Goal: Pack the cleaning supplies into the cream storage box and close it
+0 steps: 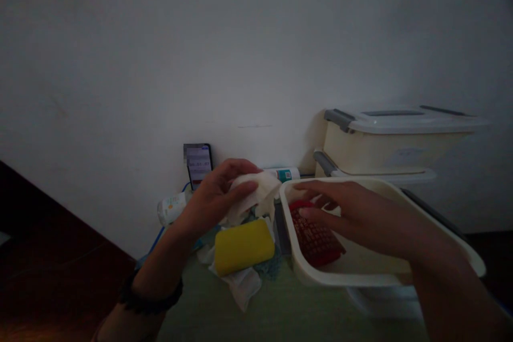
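My left hand is closed on a crumpled white cloth, pinched between thumb and fingers above a yellow sponge. The sponge lies on more white and teal cloths. My right hand reaches into a cream plastic basin, fingers stretched out flat over a red gridded item lying inside it. The hand touches or hovers just over that red item; I cannot tell which.
A phone leans lit against the white wall. A white bottle lies at the left, a tube lies by the wall. Two stacked cream storage boxes with lids stand at the right. Dark wooden surface at left.
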